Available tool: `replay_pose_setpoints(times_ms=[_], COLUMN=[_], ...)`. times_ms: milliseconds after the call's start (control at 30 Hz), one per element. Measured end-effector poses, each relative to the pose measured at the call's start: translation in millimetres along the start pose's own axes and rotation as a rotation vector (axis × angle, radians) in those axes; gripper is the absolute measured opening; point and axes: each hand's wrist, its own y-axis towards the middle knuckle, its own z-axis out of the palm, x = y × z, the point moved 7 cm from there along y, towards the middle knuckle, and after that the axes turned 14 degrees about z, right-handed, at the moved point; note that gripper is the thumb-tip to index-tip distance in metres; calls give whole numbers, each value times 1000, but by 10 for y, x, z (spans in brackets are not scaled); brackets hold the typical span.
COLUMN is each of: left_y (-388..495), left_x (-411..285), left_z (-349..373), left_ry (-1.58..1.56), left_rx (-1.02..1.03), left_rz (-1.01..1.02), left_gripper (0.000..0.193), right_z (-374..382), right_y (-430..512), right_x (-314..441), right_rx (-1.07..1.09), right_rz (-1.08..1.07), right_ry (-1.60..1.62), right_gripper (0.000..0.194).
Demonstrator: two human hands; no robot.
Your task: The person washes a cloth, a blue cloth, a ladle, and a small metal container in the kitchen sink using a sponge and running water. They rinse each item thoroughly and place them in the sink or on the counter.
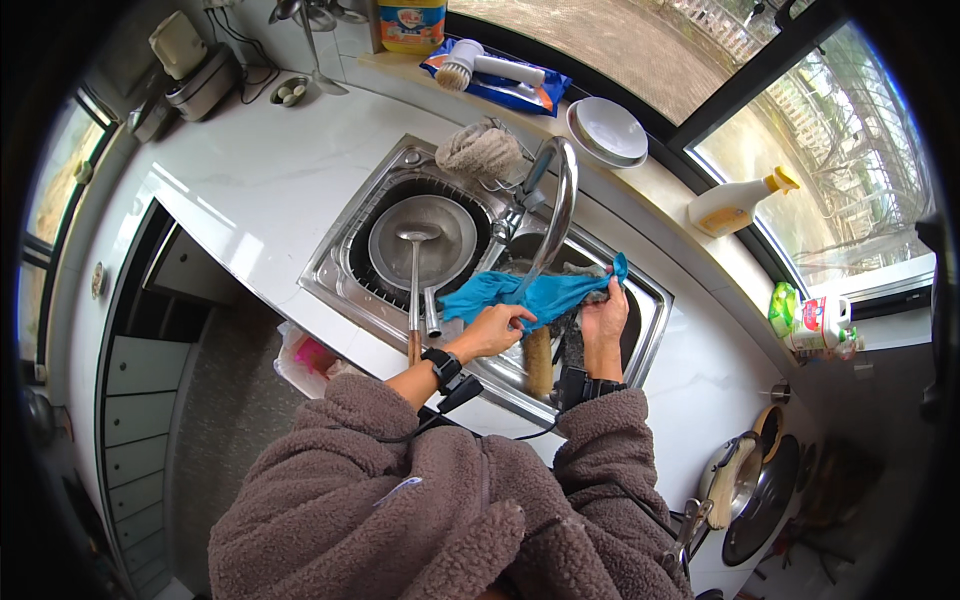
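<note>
A wet blue cloth (555,296) is stretched over the right basin of a stainless steel double sink (656,330), under the spout of a curved chrome faucet (571,187). My right hand (606,315) grips its right end, with a small twist of cloth above the fingers. My left hand (496,328) is on the cloth's lower edge, left of the middle, with its fingers bent; how firmly it holds is not plain. Beneath the cloth lie a brown cylindrical thing (538,364) and dark grey fabric (573,341).
The left basin holds a metal pan (450,255) with a ladle (416,262) across it. A greyish cloth (480,152) hangs behind the sink. On the sill are a scrubbing brush (457,67), white bowls (611,127) and a spray bottle (731,206). A steel pot (739,480) stands at right.
</note>
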Motion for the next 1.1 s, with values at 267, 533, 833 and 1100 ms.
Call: replay_pose_setpoints(times_ms=[267, 533, 833, 1100], left_y=[-130, -94, -169, -37], left_x=[494, 885, 1204, 589], left_z=[63, 333, 493, 429], left_ry=[-106, -1705, -1353, -1653], left_rx=[-100, -372, -590, -419], left_rz=[-334, -708, -914, -713], left_gripper=[44, 37, 21, 36], right_z=[189, 212, -82, -405], right_y=[68, -297, 103, 246], right_x=[-722, -1330, -689, -1049], right_rx=[66, 72, 9, 30], right_rz=[390, 790, 519, 215], right_ry=[63, -118, -243, -542], right_gripper=[18, 22, 23, 40])
